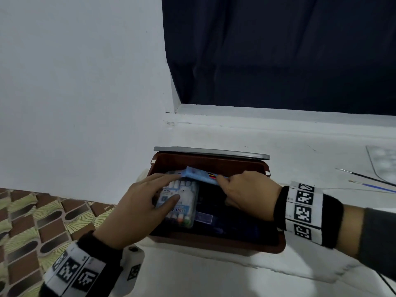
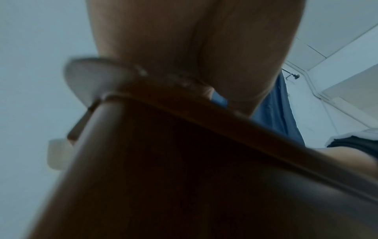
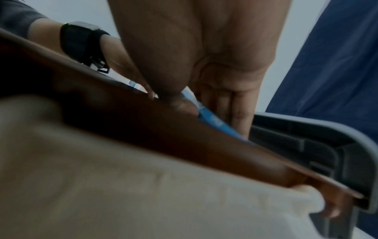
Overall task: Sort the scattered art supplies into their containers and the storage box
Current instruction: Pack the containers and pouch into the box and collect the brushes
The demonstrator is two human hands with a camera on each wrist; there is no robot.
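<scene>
Packing well advanced: brown plastic storage box [image 1: 214, 243], lid open at 12 o'clock, holds clear marker-pen case [image 1: 179, 205] under flat left hand [image 1: 137, 213]; right hand [image 1: 250, 195] pinches blue flat packet [image 1: 199, 175] over it. Two thin paintbrushes [image 1: 364, 177] remain on table [image 1: 214, 275] at 2 o'clock.

White wall [image 1: 81, 82], dark blue curtain [image 1: 278, 50], patterned floor [image 1: 32, 221]

2 hands are in view, the left hand [image 1: 137, 209] and the right hand [image 1: 248, 191]. Under them sits 1 brown storage box [image 1: 216, 243] with 1 grey lid [image 1: 212, 151] behind. Inside: 1 pen case [image 1: 177, 202], 1 blue packet [image 1: 199, 175]. Right of the right hand: 2 paintbrushes [image 1: 364, 177], 1 clear palette [image 1: 383, 159].
</scene>
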